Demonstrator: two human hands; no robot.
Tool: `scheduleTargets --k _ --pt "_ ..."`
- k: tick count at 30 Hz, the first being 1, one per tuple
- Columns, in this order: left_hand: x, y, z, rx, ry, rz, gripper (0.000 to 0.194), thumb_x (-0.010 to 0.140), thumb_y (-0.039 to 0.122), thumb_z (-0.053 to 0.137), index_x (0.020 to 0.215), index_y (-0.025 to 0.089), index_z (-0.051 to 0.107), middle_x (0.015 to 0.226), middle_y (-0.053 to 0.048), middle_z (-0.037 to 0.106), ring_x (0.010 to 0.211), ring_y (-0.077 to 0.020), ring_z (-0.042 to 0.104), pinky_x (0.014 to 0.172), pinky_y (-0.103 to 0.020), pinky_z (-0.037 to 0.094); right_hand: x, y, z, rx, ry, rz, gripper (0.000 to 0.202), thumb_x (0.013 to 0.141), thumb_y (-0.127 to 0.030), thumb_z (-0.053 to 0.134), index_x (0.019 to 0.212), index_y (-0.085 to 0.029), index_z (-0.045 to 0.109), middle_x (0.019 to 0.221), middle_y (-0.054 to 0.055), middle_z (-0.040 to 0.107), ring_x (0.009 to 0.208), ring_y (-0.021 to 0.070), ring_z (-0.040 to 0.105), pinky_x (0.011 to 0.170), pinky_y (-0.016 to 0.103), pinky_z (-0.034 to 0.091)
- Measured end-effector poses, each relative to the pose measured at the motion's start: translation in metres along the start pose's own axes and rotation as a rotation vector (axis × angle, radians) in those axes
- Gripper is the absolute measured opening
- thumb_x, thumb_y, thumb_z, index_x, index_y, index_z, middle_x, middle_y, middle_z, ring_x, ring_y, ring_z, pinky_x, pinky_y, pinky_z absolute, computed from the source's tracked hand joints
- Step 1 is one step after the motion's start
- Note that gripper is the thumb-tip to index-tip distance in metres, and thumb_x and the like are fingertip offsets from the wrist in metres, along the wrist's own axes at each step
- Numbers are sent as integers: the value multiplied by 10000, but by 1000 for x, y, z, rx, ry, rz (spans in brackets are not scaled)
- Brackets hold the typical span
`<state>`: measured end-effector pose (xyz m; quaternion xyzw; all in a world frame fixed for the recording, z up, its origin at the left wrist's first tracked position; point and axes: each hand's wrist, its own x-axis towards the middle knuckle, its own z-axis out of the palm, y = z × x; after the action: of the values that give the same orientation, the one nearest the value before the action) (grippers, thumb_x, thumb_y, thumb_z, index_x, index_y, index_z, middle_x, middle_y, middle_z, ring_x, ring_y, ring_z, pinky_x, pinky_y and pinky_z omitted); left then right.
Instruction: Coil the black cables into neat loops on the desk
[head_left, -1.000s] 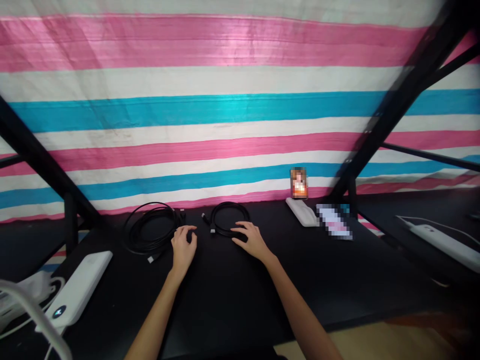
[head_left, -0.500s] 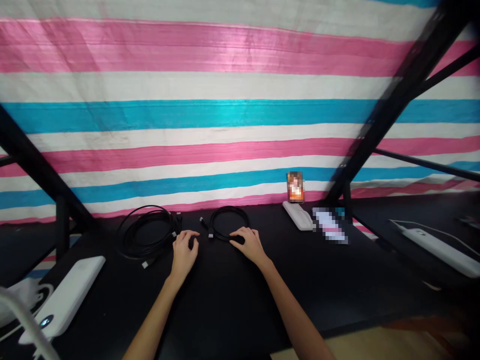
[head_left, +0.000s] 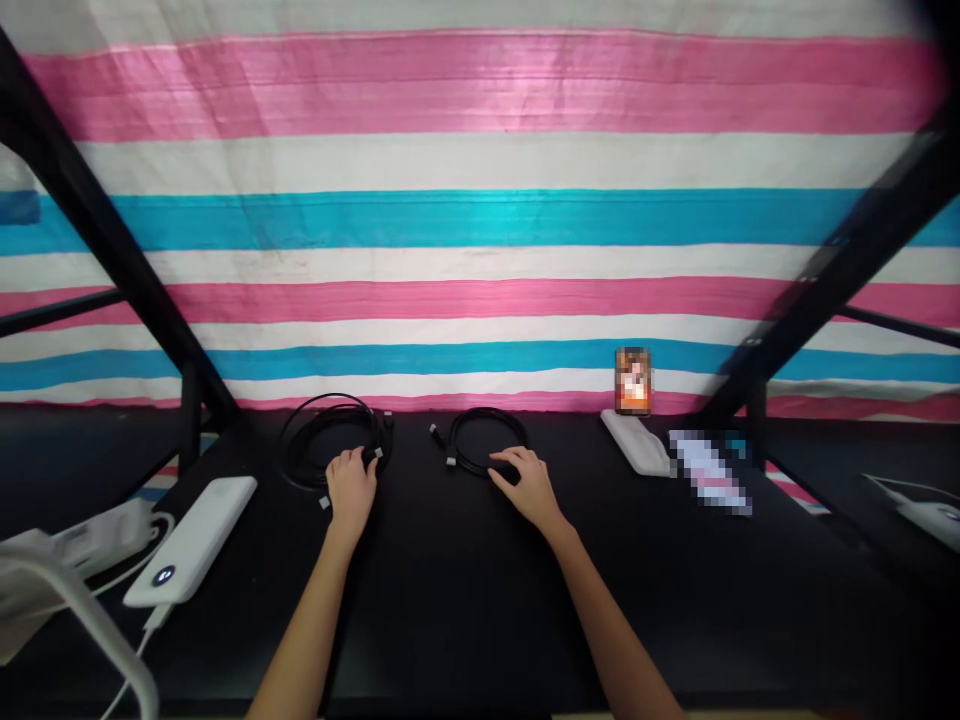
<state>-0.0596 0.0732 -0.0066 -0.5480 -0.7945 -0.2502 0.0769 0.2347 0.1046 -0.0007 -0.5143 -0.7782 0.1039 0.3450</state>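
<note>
My left hand (head_left: 351,490) rests at the near right edge of a larger coil of black cable (head_left: 295,432) with pale plugs. Its thumb and fingertips close on a plug end of that cable. My right hand (head_left: 529,485) is at the near right side of a smaller black cable coil (head_left: 459,425), thumb and index finger apart. Whether its fingertips touch the loop, I cannot tell. Two plug ends of the smaller coil lie on its left side, on the black table (head_left: 450,600).
To the left lie a white power bank (head_left: 196,540) with a lit display, a white power strip (head_left: 105,530) and a curved white tube (head_left: 90,615). At the back right are a white holder (head_left: 637,445) and a blurred card (head_left: 634,382). Black frame bars (head_left: 142,270) rise at both sides.
My left hand has moved left onto the larger coil and closed on a plug end. The right hand stays by the smaller coil. The view has turned left.
</note>
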Motion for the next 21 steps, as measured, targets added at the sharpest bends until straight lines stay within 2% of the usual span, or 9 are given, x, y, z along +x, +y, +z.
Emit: scheduleTargets --k 4,7,9,12,18,21 --pt "6 -7 -7 -47 -49 -42 291 795 341 510 998 153 598 957 -118 620 922 -282 522 788 -372 376 0 -2 0 9 4 7 194 810 -303 530 967 -261 635 967 45 601 951 217 538 828 363 364" --pt "10 -9 -10 -44 -24 -114 396 767 401 539 1066 144 582 970 -131 611 932 -302 507 764 -377 375 -1 -3 -2 16 -2 6 184 812 -278 524 959 -260 635 960 44 602 962 213 533 831 362 365" --pt "12 -10 -12 -47 -13 -127 407 781 438 510 1060 158 607 965 -129 612 929 -306 506 773 -387 371 -1 -4 -2 23 -2 7 174 813 -259 524 945 -257 637 954 42 602 957 208 533 834 361 365" --pt "13 -12 -14 -75 -37 -116 366 814 446 452 948 179 664 936 -113 628 917 -297 517 798 -405 367 -1 -3 -3 31 -2 15 163 815 -241 523 924 -256 643 939 37 604 940 201 536 831 358 368" --pt "15 -20 -15 -84 -65 -169 359 776 485 491 891 212 693 999 -122 612 992 -339 489 843 -467 346 -2 -3 -3 64 -15 4 157 817 -222 524 912 -250 646 935 27 605 918 184 539 819 341 372" --pt "17 -24 -15 -103 -110 -137 382 746 525 519 859 204 693 1049 -115 610 1036 -340 478 894 -486 306 -2 -3 -3 68 -19 7 155 820 -217 520 903 -248 648 933 26 607 916 184 539 811 341 373"
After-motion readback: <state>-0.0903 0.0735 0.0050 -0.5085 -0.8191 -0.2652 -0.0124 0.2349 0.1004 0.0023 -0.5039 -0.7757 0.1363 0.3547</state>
